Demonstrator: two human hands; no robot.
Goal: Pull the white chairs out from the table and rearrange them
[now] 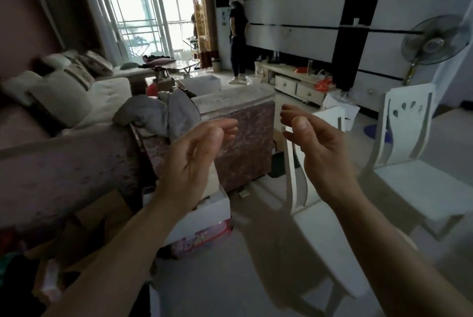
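A pale tiled floor [230, 278] runs through a living room. A cushioned sofa [102, 96] sits on the left, a stone-topped counter [230, 99] in the middle and a standing fan [432, 42] by the striped wall. The left hand [197, 152] and right hand [317, 147] are raised side by side, fingers loosely curled, gripping nothing. The nearer white chair [325, 234] stands just below the right hand, untouched. The second white chair [419, 183] stands beside it, further right.
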